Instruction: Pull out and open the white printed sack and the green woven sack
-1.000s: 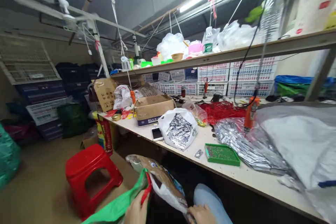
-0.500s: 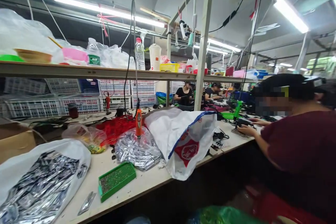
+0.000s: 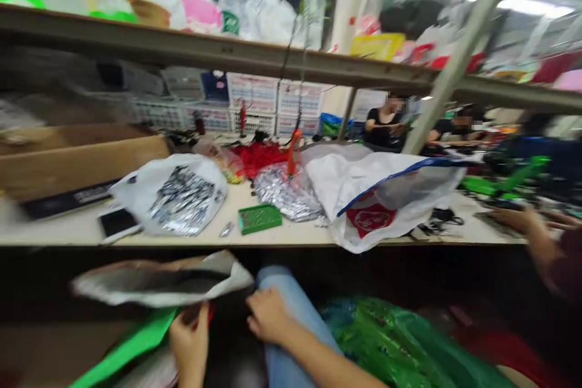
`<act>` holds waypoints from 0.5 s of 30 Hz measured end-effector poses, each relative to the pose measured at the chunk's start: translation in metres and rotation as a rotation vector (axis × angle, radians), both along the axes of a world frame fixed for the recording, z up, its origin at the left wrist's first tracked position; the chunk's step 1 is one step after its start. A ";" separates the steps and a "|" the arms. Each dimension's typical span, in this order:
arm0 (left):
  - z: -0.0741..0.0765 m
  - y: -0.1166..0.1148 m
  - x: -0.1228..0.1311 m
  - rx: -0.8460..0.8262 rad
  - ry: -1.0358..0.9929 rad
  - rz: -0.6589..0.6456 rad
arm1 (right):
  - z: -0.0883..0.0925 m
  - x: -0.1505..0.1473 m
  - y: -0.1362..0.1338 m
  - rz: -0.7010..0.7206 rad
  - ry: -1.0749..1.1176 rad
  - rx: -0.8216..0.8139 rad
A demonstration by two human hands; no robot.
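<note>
- Left hand (image 3: 190, 339): low, left of centre; we see its fingers closed on the upper end of the green bag, at a small red part.
- Green bag (image 3: 131, 348): bright, slanting down to the left from that hand, below the table's edge.
- Pale bag (image 3: 136, 291): just above the left hand, mouth open, white rim towards us; we cannot tell if the hand touches it.
- Right hand (image 3: 269, 317): fingers bent, in front of our denim leg (image 3: 295, 345), near the pale bag's right end; blur keeps us from telling whether it holds anything.
- Table (image 3: 300, 235): ahead of us, bearing, from the left, a carton (image 3: 86, 163), a phone (image 3: 117, 222), a white bag (image 3: 213, 177) of silver pieces (image 3: 182, 200), a green tray (image 3: 261, 226) and a large white sack (image 3: 391, 194).
- Orange tool (image 3: 294, 153): upright over silver packets (image 3: 291, 197), behind the tray.
- Co-worker's hand (image 3: 522, 218): far right, at the table.
</note>
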State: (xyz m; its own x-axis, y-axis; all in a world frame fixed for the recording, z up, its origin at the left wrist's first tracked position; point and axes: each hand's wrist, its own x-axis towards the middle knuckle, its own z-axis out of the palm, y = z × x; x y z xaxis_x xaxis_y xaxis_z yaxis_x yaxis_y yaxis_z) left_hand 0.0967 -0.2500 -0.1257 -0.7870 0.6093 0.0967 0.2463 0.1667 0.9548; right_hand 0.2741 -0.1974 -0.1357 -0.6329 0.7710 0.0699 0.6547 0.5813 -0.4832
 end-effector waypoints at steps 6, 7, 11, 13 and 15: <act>0.014 -0.026 0.013 0.024 0.234 0.169 | -0.005 0.002 0.012 -0.096 0.337 -0.135; 0.017 -0.029 0.015 0.046 0.306 0.183 | -0.007 -0.002 0.014 -0.109 0.388 -0.135; 0.031 -0.040 0.015 0.089 0.571 0.164 | -0.009 -0.031 0.008 -0.091 0.440 -0.203; 0.032 -0.043 0.012 0.028 0.667 0.113 | -0.007 -0.048 -0.003 -0.042 0.367 -0.282; 0.030 -0.046 0.005 -0.123 0.752 0.082 | -0.006 -0.060 -0.015 0.012 0.301 -0.335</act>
